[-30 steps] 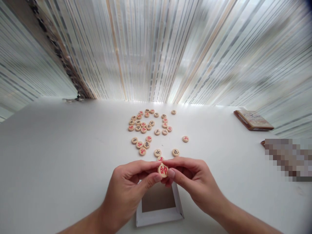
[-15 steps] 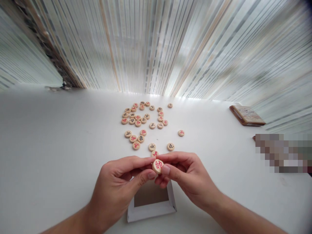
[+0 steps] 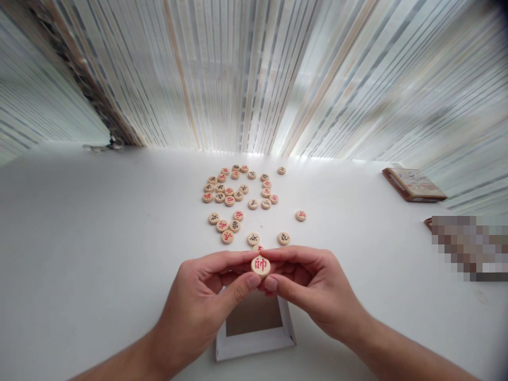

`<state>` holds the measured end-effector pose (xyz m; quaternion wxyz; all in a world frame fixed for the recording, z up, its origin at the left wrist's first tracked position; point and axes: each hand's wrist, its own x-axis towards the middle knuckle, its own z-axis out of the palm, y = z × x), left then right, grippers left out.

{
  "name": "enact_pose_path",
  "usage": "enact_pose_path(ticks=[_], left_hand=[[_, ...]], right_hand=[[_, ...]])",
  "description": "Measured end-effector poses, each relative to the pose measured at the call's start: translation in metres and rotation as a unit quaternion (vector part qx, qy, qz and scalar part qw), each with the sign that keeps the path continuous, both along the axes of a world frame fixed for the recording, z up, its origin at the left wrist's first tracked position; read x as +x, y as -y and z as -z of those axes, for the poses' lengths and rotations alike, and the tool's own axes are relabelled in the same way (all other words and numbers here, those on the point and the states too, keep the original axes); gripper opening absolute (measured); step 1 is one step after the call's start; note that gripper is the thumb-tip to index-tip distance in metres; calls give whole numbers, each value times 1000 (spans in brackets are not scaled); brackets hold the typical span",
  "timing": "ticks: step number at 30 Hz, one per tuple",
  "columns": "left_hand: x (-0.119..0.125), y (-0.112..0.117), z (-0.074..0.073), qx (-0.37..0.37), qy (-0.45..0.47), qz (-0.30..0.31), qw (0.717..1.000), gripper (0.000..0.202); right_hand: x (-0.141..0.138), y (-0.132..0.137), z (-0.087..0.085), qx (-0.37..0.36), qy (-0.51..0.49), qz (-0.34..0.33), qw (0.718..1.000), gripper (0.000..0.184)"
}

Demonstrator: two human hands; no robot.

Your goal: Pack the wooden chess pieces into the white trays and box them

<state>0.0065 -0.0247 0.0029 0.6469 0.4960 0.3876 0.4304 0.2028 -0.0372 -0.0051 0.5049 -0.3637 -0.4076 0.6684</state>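
A round wooden chess piece (image 3: 261,265) with a red character is held upright, facing me, above the white table (image 3: 99,238). My left hand (image 3: 202,307) pinches it from the left with thumb and forefinger. My right hand (image 3: 313,291) pinches it from the right the same way. Beneath the hands lies a small open white box (image 3: 254,344) with a brownish inside. Several more wooden pieces (image 3: 238,198) with red or black characters lie scattered face up farther back on the table.
A flat brown box (image 3: 413,185) lies at the table's far right. A blurred patch (image 3: 468,246) covers something at the right edge. Striped sheer curtains (image 3: 254,79) hang behind the table's far edge.
The view shifted slightly. Both hands keep their pinch on the piece, which has turned to face me more squarely.
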Motion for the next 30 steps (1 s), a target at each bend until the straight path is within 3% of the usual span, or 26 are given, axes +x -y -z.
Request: enact_pose_path(ticks=[5, 7, 10, 13, 19, 26, 30], left_hand=[[0, -1, 2, 12, -10, 0, 1000, 21], [0, -2, 2, 38, -22, 1, 999, 17], [0, -1, 2, 66, -18, -9, 998, 14], [1, 2, 2, 68, 6, 2, 998, 27], [0, 4, 5, 82, -29, 26, 996, 29], [-1, 3, 6, 212, -133, 29, 968, 36], [-1, 5, 3, 229, -135, 45, 963, 39]], right_hand=[[1, 1, 0, 109, 97, 49, 988, 28], [1, 1, -1, 119, 118, 56, 984, 21], [1, 0, -3, 42, 75, 15, 996, 15], [2, -1, -2, -52, 12, -33, 998, 18], [1, -1, -1, -139, -28, -66, 988, 29], [-2, 0, -3, -149, 19, -48, 987, 40], [-2, 2, -4, -146, 35, -59, 987, 41]])
